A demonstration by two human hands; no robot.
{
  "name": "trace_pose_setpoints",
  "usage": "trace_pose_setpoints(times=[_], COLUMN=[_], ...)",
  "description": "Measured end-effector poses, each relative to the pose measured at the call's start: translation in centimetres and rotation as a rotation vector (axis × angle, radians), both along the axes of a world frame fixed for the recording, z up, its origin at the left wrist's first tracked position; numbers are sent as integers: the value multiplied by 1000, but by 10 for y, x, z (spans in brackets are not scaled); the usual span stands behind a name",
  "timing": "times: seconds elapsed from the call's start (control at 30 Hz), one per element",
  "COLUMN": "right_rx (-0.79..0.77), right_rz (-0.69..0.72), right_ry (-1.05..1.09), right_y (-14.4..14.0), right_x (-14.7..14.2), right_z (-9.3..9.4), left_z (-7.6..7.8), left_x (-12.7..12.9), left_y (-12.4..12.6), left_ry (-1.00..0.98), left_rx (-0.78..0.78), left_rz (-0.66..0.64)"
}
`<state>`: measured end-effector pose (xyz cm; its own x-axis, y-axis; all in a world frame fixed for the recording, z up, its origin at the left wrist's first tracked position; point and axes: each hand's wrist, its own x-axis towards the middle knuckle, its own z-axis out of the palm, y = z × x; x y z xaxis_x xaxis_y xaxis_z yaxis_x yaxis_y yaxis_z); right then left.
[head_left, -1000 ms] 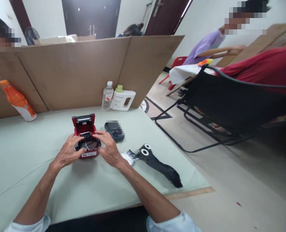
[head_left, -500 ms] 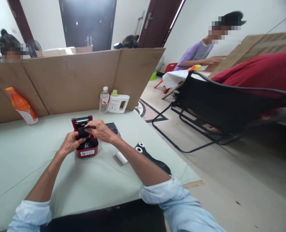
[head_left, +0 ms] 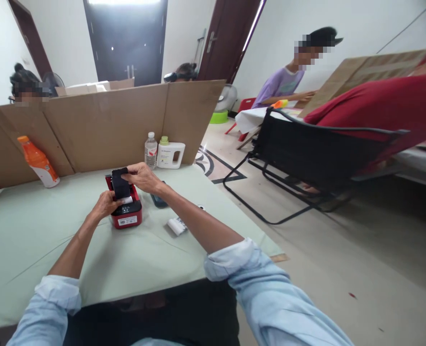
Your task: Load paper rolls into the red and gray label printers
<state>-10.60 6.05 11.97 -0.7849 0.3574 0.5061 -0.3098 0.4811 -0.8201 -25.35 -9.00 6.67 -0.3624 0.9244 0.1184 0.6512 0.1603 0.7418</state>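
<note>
Where it sits: while both hands work on it, the small red plastic box printer rests on the pale green table, the landmark here.
Left hand: fingers pressed on the printer's left side, likely to keep it from sliding.
Right hand: fingers pinch the black lid piece above the printer.
Behind the printer: 1 orange bottle, 1 clear bottle, 1 white jug.
Right of the printer: 1 white paper roll.

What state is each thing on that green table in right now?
Red printer: upright, lid partly raised.
Black lid: pinched by right hand.
Left hand: steadying printer's side.
Orange bottle: capped, leaning on cardboard.
Water bottle: upright, capped.
White jug: upright, capped.
Paper roll: lying flat.
</note>
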Motion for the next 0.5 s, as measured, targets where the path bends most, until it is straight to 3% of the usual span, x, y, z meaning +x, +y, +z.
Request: trace_pose_setpoints(times=[0.33,0.5], right_rx=[-37,-51], right_rz=[-10,-62], right_ry=[-4,17], right_y=[6,13], right_x=[1,5], right_z=[15,32], left_z=[1,8], left_x=[-1,-5], left_y=[6,7], left_ry=[-47,-99], left_rx=[17,154], left_rz=[-5,48])
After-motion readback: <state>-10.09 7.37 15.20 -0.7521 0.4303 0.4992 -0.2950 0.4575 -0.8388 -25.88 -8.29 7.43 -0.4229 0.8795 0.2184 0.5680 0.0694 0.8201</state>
